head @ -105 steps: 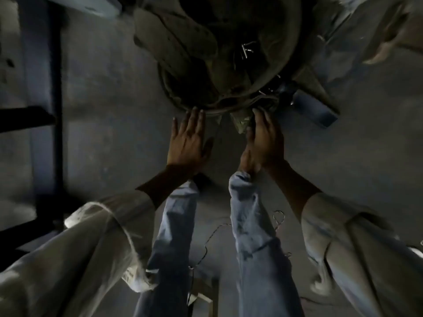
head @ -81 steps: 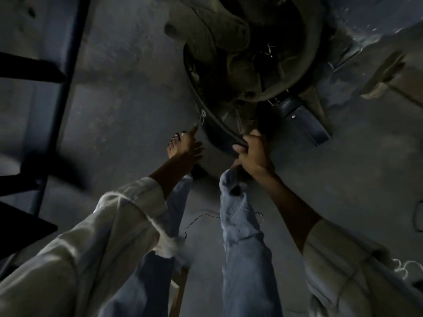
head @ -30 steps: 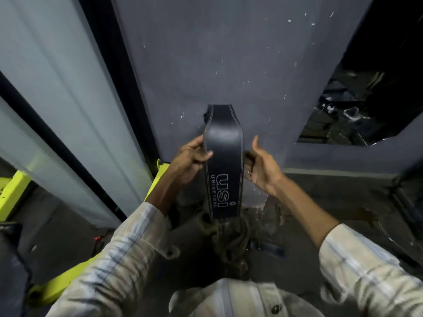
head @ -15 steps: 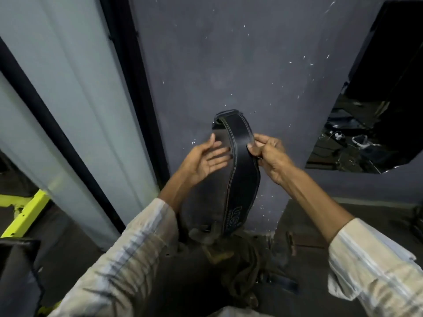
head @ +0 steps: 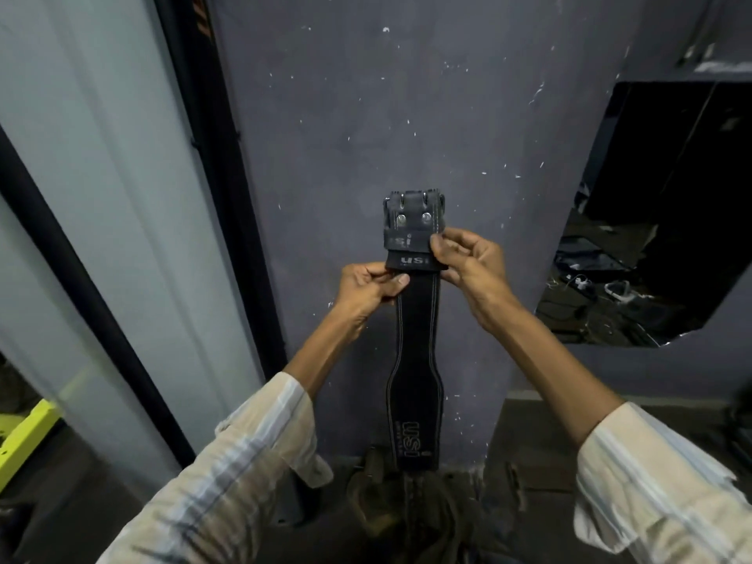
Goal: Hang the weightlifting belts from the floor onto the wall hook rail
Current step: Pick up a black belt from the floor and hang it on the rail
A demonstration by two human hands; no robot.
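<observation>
Currently, step: we judge the black belt (head: 415, 339) is lifted and being readied for hanging; no hook rail is visible.
Sleeves: pale striped cuffs (head: 264, 433) nearest us.
Left hand (head: 368, 287): fingers closed, pinching the belt's left edge below the buckle end.
Right hand (head: 468, 262): thumb and fingertips narrow, pinching the right edge at the keeper loop.
Belt position: upright against the wall (head: 366, 116), buckle end (head: 413, 215) up, tail hanging towards the floor pile (head: 407, 502).
Next move: we expect to need the rail located, then the buckle raised onto a hook.
Room: dim; scuffed purple-grey wall, pale panels (head: 101, 197) left, dark opening (head: 659, 217) right.
</observation>
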